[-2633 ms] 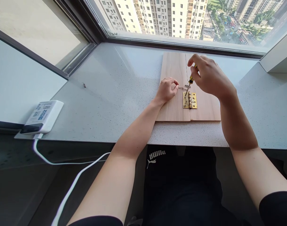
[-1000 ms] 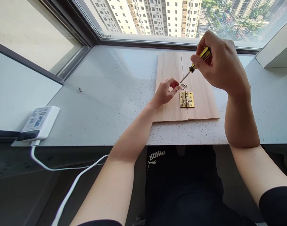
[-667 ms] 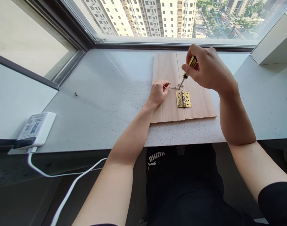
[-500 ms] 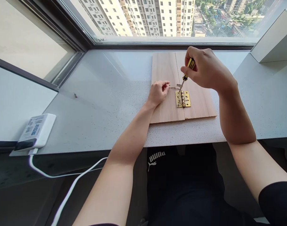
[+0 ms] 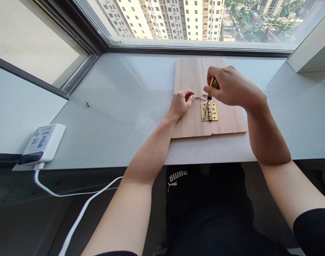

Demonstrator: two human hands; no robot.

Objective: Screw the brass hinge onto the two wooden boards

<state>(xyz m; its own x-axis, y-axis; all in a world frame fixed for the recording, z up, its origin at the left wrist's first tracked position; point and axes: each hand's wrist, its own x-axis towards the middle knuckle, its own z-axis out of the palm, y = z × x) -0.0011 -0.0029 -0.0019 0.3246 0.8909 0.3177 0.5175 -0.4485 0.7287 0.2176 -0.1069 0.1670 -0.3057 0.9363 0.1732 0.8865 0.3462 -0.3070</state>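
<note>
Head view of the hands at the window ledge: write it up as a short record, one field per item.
Right hand: grips a yellow-and-black screwdriver, its metal tip down at the hinge
Left hand: curled on the board, fingertips beside thin metal screws; whether it holds one cannot be told
Hinge: brass hinge, open flat across the seam of two pale wooden boards
Surface: speckled grey stone countertop
Nearby: white box-shaped device with white cable
</note>
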